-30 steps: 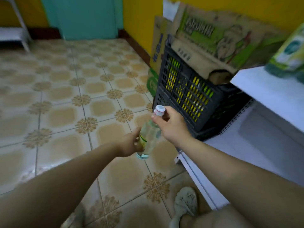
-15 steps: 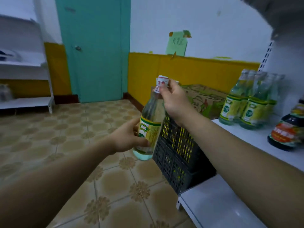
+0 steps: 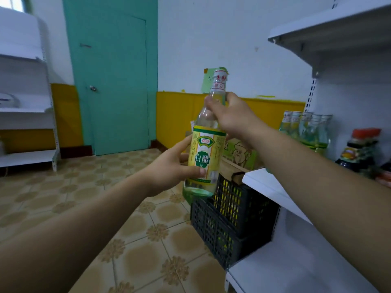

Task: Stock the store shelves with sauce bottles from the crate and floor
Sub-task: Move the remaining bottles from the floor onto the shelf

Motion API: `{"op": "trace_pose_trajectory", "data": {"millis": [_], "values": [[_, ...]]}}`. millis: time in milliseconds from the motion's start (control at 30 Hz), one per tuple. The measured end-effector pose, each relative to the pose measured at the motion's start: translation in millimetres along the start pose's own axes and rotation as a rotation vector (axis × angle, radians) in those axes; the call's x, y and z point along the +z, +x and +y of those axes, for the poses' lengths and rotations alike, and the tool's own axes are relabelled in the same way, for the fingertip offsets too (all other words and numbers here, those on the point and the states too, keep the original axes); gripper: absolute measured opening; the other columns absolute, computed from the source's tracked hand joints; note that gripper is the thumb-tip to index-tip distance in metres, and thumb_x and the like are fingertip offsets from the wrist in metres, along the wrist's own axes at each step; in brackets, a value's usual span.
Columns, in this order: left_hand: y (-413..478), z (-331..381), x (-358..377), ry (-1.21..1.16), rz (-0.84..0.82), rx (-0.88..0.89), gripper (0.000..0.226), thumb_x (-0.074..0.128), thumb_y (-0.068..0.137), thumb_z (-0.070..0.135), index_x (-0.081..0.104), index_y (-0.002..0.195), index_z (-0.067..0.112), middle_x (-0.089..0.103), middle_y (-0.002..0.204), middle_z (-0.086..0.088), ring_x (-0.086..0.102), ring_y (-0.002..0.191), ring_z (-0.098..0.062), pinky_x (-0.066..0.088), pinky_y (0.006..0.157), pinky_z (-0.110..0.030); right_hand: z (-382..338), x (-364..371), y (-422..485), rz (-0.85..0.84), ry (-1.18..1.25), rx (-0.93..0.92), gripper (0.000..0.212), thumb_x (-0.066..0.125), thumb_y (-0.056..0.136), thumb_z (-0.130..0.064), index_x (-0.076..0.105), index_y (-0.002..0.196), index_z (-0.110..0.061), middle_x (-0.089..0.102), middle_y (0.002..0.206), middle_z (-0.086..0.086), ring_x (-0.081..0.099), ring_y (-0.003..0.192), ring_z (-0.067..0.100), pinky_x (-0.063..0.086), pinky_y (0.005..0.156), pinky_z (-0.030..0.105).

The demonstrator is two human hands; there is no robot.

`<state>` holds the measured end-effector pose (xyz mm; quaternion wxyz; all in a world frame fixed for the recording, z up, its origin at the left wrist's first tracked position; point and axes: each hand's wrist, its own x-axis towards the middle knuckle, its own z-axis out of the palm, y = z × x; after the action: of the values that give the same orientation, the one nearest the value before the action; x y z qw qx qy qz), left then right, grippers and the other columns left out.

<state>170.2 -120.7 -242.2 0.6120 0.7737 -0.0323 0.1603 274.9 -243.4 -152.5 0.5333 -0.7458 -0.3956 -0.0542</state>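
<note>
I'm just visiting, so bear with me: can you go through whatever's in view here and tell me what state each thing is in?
Clear glass bottle with yellow-green label: capped, upright, held in the air.
Left hand: closed around the bottle's lower body.
Right hand: gripping the bottle's neck.
Teal door: closed.
Black plastic crate: on the floor beside the shelving.
Row of matching bottles: standing capped on the white middle shelf.

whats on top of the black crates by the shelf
A cardboard box with a cartoon figure rests on the black crates. The held bottle covers its left part.
</note>
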Motion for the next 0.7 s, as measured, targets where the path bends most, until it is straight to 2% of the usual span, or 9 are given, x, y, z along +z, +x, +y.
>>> {"op": "trace_pose_trajectory", "data": {"millis": [67, 133, 167, 233, 333, 533, 700], "values": [[4.1, 2.5, 6.4, -0.030, 0.024, 0.023, 0.084, 0.067, 0.078, -0.008, 0.031, 0.147, 0.024, 0.069, 0.105, -0.012, 0.070, 0.094, -0.024, 0.057, 0.076, -0.034, -2.1, -6.3, -2.9, 0.040, -0.023, -0.011, 0.037, 0.048, 0.092, -0.059, 0.053, 0.113, -0.028, 0.065, 0.108, -0.006, 0.064, 0.097, 0.017, 0.054, 0.085, 0.044], [7.8, 3.6, 12.1, -0.045, 0.034, 0.043, 0.083, 0.067, 0.077, -0.008, 0.032, 0.146, 0.022, 0.070, 0.103, -0.012, 0.070, 0.094, -0.024, 0.057, 0.078, -0.036, -3.4, -13.3, -6.4, 0.029, -0.096, -0.029, 0.042, 0.047, 0.092, -0.060, 0.052, 0.117, -0.028, 0.064, 0.109, -0.007, 0.062, 0.099, 0.015, 0.053, 0.087, 0.043], [9.2, 3.8, 14.1, -0.051, 0.033, 0.051, 0.083, 0.067, 0.077, -0.008, 0.032, 0.146, 0.022, 0.070, 0.102, -0.012, 0.070, 0.093, -0.024, 0.057, 0.079, -0.037, -4.3, -16.7, -8.5, 0.004, -0.134, -0.026, 0.045, 0.048, 0.091, -0.060, 0.049, 0.122, -0.028, 0.063, 0.111, -0.007, 0.062, 0.100, 0.015, 0.054, 0.084, 0.041], [11.3, 5.0, 17.3, -0.061, 0.025, 0.057, 0.082, 0.067, 0.077, -0.008, 0.033, 0.145, 0.023, 0.070, 0.102, -0.011, 0.070, 0.093, -0.024, 0.057, 0.079, -0.037, -4.5, -22.8, -11.9, -0.051, -0.191, 0.006, 0.052, 0.052, 0.090, -0.058, 0.041, 0.131, -0.028, 0.060, 0.116, -0.006, 0.063, 0.097, 0.016, 0.057, 0.067, 0.036], [13.3, 6.0, 22.9, -0.055, 0.001, 0.062, 0.080, 0.068, 0.077, -0.008, 0.036, 0.143, 0.024, 0.071, 0.101, -0.010, 0.070, 0.092, -0.024, 0.058, 0.077, -0.035, -1.2, -29.6, -14.9, -0.059, -0.208, 0.048, 0.055, 0.053, 0.091, -0.056, 0.037, 0.134, -0.026, 0.058, 0.120, -0.002, 0.064, 0.092, 0.016, 0.054, 0.052, 0.030], [17.7, 7.1, 40.6, -0.052, -0.034, 0.059, 0.078, 0.068, 0.077, -0.007, 0.036, 0.137, 0.032, 0.075, 0.093, -0.002, 0.071, 0.090, -0.021, 0.058, 0.074, -0.030, 4.6, -42.2, -22.6, -0.039, -0.248, 0.064, 0.058, 0.053, 0.091, -0.055, 0.034, 0.138, -0.026, 0.057, 0.125, -0.003, 0.061, 0.094, 0.014, 0.047, 0.050, 0.025], [17.9, 11.7, 52.8, 0.002, -0.036, 0.056, 0.083, 0.071, 0.077, -0.004, 0.034, 0.140, 0.035, 0.073, 0.101, -0.006, 0.070, 0.094, -0.023, 0.054, 0.087, -0.043, 4.3, -56.5, -33.9, -0.017, -0.310, 0.073, 0.061, 0.053, 0.091, -0.057, 0.033, 0.138, -0.023, 0.056, 0.118, -0.002, 0.057, 0.083, 0.008, 0.045, 0.050, 0.024]]}}
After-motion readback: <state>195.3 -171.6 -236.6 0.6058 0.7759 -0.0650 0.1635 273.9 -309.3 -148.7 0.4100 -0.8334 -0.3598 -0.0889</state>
